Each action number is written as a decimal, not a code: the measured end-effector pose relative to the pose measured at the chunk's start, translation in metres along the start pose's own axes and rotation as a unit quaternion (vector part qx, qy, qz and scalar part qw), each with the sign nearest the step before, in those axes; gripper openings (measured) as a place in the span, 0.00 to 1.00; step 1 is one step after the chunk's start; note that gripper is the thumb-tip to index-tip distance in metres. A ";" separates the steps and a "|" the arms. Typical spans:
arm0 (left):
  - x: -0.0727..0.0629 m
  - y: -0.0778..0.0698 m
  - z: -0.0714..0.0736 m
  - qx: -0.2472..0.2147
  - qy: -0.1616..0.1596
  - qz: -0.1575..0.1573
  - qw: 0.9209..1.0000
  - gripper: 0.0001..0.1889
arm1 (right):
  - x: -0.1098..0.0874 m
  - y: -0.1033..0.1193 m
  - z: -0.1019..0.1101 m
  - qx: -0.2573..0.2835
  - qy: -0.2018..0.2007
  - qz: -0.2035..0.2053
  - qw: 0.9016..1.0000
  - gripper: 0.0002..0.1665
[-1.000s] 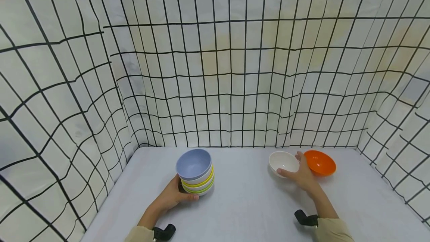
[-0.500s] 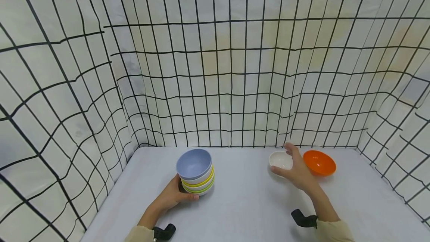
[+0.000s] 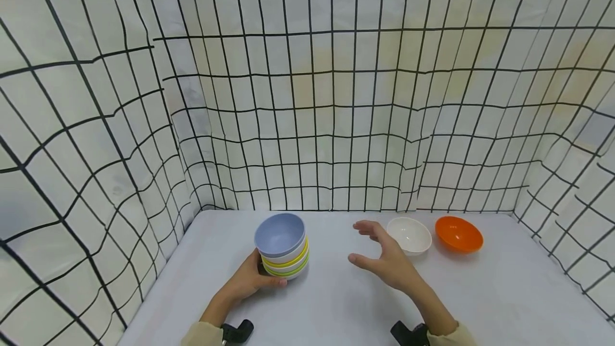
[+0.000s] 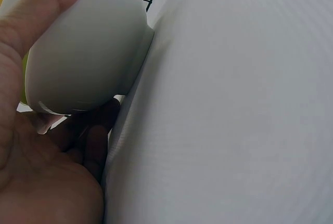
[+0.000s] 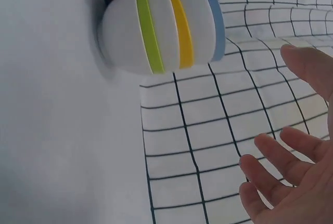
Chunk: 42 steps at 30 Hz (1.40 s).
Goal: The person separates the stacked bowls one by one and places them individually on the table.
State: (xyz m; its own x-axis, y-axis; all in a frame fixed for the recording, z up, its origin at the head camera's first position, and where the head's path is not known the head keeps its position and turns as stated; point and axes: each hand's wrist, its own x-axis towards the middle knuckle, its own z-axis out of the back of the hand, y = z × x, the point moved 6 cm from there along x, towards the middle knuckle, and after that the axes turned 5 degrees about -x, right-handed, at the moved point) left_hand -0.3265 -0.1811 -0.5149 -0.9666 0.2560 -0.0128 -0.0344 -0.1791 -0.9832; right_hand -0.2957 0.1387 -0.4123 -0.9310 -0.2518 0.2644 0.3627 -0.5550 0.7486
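A stack of bowls [image 3: 283, 260], with a blue bowl [image 3: 280, 234] on top and white, yellow and lime green below, stands on the left part of the table. My left hand [image 3: 247, 281] grips the stack low on its left side, thumb across the front; the left wrist view shows the thumb against the white bottom bowl [image 4: 88, 52]. Between that stack and a white bowl [image 3: 408, 234] is my right hand [image 3: 391, 266], fingers spread and holding nothing. In the right wrist view, its palm [image 5: 307, 198] faces the stack from a distance.
An orange bowl [image 3: 458, 234] sits on the white-covered table [image 3: 331, 303] at the back right, beside the white bowl. White walls with a black grid [image 3: 336, 122] rise behind the table and along both sides.
My right hand has left the white bowl and moved left toward the stack, carrying nothing. The white and orange bowls stay in place, and my left hand keeps its grip on the stack.
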 end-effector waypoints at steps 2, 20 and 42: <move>0.000 0.000 0.000 -0.003 0.003 -0.002 1.000 0.59 | 0.001 0.005 -0.012 0.013 0.008 -0.006 1.000 0.41; 0.000 -0.002 -0.001 0.017 0.019 -0.016 1.000 0.56 | 0.038 0.047 -0.089 0.062 0.073 0.025 0.995 0.55; -0.001 -0.001 -0.002 0.014 0.001 0.007 1.000 0.57 | 0.064 0.051 -0.127 0.086 0.067 -0.011 0.994 0.68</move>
State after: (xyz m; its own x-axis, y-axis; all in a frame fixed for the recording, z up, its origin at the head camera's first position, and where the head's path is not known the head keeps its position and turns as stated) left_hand -0.3249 -0.1795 -0.5146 -0.9667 0.2546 -0.0263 -0.0287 -0.2097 -0.9773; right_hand -0.3319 -0.0060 -0.4345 -0.9206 -0.3508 0.1717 0.3189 -0.4213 0.8490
